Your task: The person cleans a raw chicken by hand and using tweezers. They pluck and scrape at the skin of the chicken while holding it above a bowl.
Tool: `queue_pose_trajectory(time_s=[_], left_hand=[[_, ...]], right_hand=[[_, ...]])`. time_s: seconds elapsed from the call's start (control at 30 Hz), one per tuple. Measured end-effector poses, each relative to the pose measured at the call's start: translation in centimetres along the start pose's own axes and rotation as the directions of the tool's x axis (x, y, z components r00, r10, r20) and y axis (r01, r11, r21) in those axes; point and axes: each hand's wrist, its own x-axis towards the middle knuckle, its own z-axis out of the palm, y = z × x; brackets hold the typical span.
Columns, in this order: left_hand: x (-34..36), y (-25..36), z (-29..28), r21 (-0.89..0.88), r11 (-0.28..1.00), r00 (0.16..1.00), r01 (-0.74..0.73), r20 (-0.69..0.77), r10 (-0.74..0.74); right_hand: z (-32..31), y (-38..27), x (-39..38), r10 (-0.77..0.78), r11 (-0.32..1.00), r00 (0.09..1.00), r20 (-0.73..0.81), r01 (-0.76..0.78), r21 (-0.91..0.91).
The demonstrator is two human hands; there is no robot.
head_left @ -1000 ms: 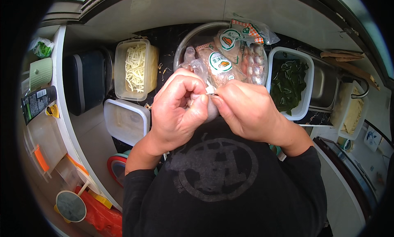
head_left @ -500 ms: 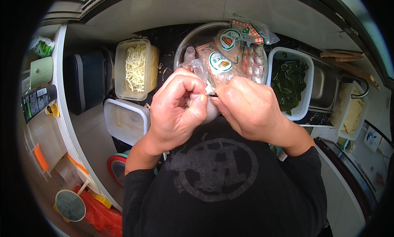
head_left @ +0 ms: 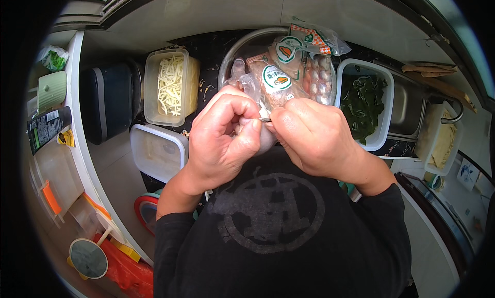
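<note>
Close together in front of my chest, my left hand (head_left: 221, 138) and my right hand (head_left: 315, 135) are both closed in a pinch. Between their fingertips is the bunched neck of a clear plastic bag (head_left: 251, 86). Something pale and pinkish in the bag shows below my fingers, mostly hidden by them. Just beyond my hands, a round metal basin (head_left: 225, 60) holds several clear printed packs of pinkish meat (head_left: 277, 80). One pack (head_left: 320, 78) at its right side shows rows of small rounded pieces.
To the left stand a container of pale shredded strips (head_left: 170, 86) and a white plastic tub (head_left: 157, 152). A white tub (head_left: 384, 120) of dark green leafy strips stands right, beside a metal sink (head_left: 407, 117). A shelf (head_left: 98, 179) runs along the far left.
Both hands keep the same pinch on the bag's neck. My right fingers have shifted very slightly; the surroundings look the same.
</note>
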Motion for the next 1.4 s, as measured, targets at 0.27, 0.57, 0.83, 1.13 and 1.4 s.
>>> queue_pose_trajectory(time_s=[0.27,0.57,0.83,1.13,1.4], left_hand=[[-0.06,0.02,-0.14,0.0,1.0,1.0,0.012,0.001,-0.012],[-0.02,0.23,-0.08,-0.011,0.999,0.999,0.032,0.001,-0.032],[-0.02,0.02,-0.07,-0.015,1.0,1.0,0.008,0.005,-0.008],[-0.07,-0.04,-0.09,0.001,1.0,1.0,0.003,0.016,-0.003],[-0.17,0.09,-0.08,-0.009,1.0,1.0,0.014,0.011,-0.014]], right_hand=[[0.03,-0.16,-0.04,-0.001,1.0,1.0,0.011,0.002,-0.005],[0.24,0.18,-0.26,-0.017,1.0,1.0,-0.019,0.016,-0.013],[0.2,0.19,-0.22,-0.016,1.0,1.0,0.002,0.016,0.009],[0.53,0.19,-0.36,-0.022,0.999,1.0,-0.014,0.022,0.032],[0.33,0.04,-0.56,-0.008,1.0,1.0,-0.017,0.008,0.002]])
